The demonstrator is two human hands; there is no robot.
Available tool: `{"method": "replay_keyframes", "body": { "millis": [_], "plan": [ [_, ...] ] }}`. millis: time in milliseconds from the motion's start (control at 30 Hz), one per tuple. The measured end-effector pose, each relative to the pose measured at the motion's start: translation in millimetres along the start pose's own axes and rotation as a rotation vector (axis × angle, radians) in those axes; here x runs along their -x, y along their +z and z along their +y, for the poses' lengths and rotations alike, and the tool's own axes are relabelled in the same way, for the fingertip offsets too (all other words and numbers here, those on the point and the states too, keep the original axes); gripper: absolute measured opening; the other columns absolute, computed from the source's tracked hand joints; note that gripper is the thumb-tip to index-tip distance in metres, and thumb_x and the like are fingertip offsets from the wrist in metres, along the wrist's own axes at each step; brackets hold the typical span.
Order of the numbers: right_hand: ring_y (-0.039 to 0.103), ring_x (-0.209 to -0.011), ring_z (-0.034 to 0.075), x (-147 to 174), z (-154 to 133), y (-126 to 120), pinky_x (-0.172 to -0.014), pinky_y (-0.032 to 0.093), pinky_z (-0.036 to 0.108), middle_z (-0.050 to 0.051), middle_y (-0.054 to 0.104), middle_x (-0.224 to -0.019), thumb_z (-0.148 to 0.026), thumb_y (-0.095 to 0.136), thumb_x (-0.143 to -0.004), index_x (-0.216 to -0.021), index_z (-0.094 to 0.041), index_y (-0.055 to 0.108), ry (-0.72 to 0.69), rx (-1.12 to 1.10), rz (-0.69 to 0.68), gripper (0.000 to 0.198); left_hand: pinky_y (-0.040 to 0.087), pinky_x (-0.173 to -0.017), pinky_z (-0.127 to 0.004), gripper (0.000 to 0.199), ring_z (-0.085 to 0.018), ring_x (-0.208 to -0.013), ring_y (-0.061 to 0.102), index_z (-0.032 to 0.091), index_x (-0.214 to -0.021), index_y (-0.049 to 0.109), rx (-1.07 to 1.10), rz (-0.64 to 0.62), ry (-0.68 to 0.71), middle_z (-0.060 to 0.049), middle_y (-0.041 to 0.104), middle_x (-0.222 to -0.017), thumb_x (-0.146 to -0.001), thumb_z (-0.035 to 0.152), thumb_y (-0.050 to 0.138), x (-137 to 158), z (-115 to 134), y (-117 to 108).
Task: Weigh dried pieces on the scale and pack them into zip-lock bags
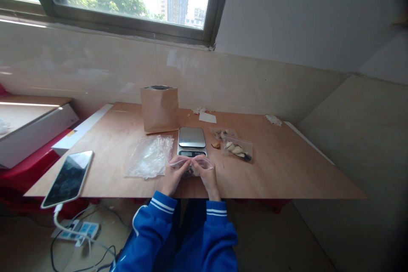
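Note:
Both my hands pinch the pink-edged top of a clear zip bag [191, 171] at the table's front edge. My left hand [174, 174] grips its left side, and my right hand [206, 173] its right side, with the thumbs meeting near the middle. Something pale and dark sits inside the bag, too small to name. Just beyond it stands a digital kitchen scale [192, 138] with a bare metal plate. A pile of clear plastic bags [148, 157] lies left of my hands. To the right rest a filled zip bag [237, 148] with pale slices and another filled bag [219, 133] behind it.
An open brown paper pouch [160, 110] stands behind the scale. A white card [207, 117] and crumpled tissue [273, 120] lie farther back. A phone [68, 178] with a charging cable overhangs the left front edge, above a power strip [78, 229] on the floor.

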State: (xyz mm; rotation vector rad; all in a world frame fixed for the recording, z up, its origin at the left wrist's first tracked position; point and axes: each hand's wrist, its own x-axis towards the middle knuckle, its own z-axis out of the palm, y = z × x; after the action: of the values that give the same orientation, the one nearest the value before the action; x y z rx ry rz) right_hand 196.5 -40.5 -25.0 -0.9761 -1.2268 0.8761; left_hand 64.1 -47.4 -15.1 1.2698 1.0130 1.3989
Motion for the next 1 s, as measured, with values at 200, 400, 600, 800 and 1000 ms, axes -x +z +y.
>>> {"method": "replay_keyframes", "body": {
  "millis": [200, 400, 600, 800, 1000],
  "plan": [
    [0.064, -0.068, 0.016, 1, -6, 7, -0.063, 0.051, 0.026, 0.002, 0.068, -0.074, -0.036, 0.071, -0.077, -0.076, -0.020, 0.069, -0.016, 0.010, 0.074, 0.016, 0.049, -0.080, -0.029, 0.022, -0.020, -0.086, 0.066, 0.018, -0.087, 0.072, -0.020, 0.083, 0.019, -0.005, 0.071, -0.086, -0.080, 0.038, 0.067, 0, -3, 7],
    [0.063, -0.065, 0.017, 3, -6, 5, -0.063, 0.051, 0.028, 0.002, 0.069, -0.068, -0.037, 0.072, -0.075, -0.069, -0.019, 0.070, 0.049, -0.051, 0.184, 0.019, 0.051, -0.078, -0.031, 0.028, -0.022, -0.085, 0.067, 0.016, -0.088, 0.074, 0.030, 0.059, -0.047, -0.007, 0.073, -0.088, -0.080, 0.042, 0.067, -1, 3, 12],
    [0.066, -0.066, 0.020, 3, -4, 1, -0.067, 0.054, 0.031, 0.006, 0.071, -0.068, -0.052, 0.064, -0.080, -0.070, -0.017, 0.070, 0.133, -0.125, 0.245, 0.037, 0.053, -0.074, -0.032, 0.039, -0.023, -0.081, 0.068, 0.013, -0.084, 0.074, 0.168, 0.135, -0.145, -0.009, 0.074, -0.084, -0.078, 0.050, 0.066, -6, 5, 19],
    [0.064, -0.056, 0.019, 0, -3, 6, -0.061, 0.051, 0.029, 0.007, 0.068, -0.058, -0.071, 0.045, -0.083, -0.061, -0.015, 0.062, 0.243, -0.096, 0.376, 0.062, 0.053, -0.076, -0.032, 0.052, -0.019, -0.070, 0.068, 0.012, -0.073, 0.069, 0.206, 0.260, -0.204, -0.008, 0.072, -0.072, -0.083, 0.060, 0.052, -8, 1, 18],
    [0.061, -0.052, 0.018, -1, -1, 2, -0.062, 0.050, 0.029, 0.005, 0.064, -0.053, -0.074, 0.033, -0.085, -0.054, -0.018, 0.057, 0.263, -0.053, 0.465, 0.069, 0.053, -0.079, -0.036, 0.065, -0.023, -0.072, 0.070, 0.011, -0.075, 0.071, 0.188, 0.289, -0.281, -0.011, 0.073, -0.072, -0.084, 0.068, 0.042, -12, 0, 16]
  ]
}}
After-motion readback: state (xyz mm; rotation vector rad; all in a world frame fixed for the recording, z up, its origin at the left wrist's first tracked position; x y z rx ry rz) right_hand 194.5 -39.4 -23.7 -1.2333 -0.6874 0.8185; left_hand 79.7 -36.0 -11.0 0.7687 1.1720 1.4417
